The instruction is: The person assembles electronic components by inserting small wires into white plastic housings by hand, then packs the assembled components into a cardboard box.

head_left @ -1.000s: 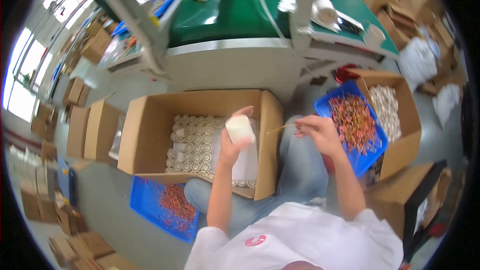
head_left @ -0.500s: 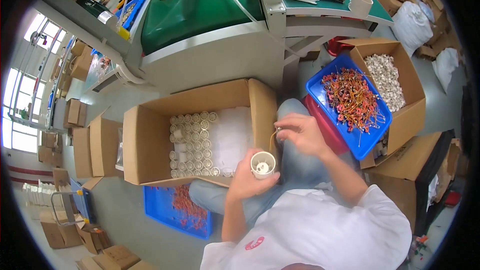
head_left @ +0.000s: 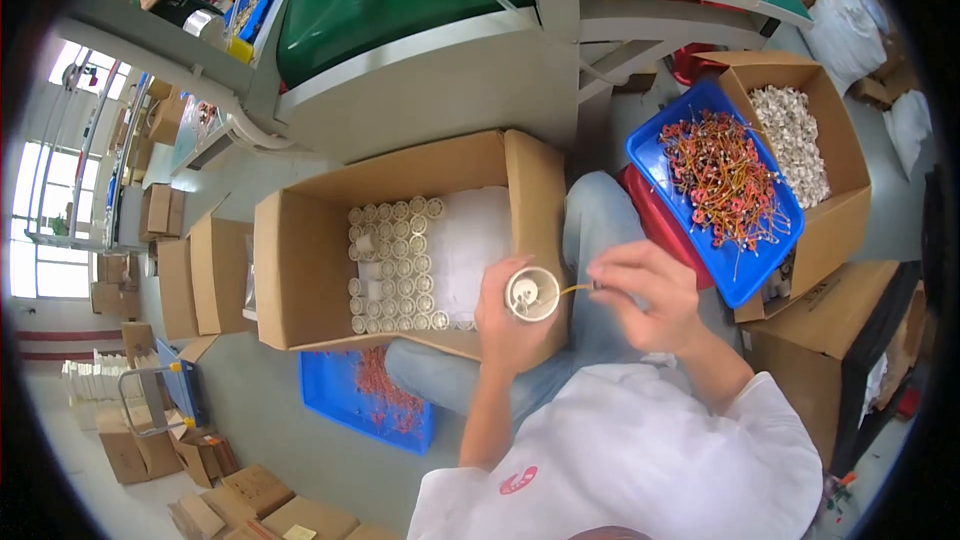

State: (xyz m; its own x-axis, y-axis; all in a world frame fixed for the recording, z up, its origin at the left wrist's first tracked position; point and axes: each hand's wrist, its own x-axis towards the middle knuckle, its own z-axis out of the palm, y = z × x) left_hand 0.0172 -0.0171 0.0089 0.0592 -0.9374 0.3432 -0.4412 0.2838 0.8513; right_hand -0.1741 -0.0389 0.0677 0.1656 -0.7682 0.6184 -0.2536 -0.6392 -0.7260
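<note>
My left hand (head_left: 500,315) is wrapped round a white plastic cup-shaped housing (head_left: 553,314), its open mouth turned up and a white post inside. A thin yellow wire (head_left: 573,289) runs from the housing over to my right hand (head_left: 655,295), whose fingertips pinch its end; any small part there is too small to make out. Left of my hands stands an open cardboard box (head_left: 400,174), with rows of similar white housings (head_left: 405,265) along its left part and a pale sheet (head_left: 465,230) showing at its right.
On the right, a blue tray (head_left: 742,288) holds a heap of red parts with yellow wires (head_left: 725,180). Behind it a cardboard box (head_left: 845,165) contains many small white pieces (head_left: 792,140). Another blue tray (head_left: 325,390) lies by my leg. A green-topped workbench (head_left: 400,10) rises ahead.
My right hand has moved right and slightly down, drawing the yellow wire out sideways from the housing. The left hand has tilted and raised the housing a little. The whole view has shifted slightly.
</note>
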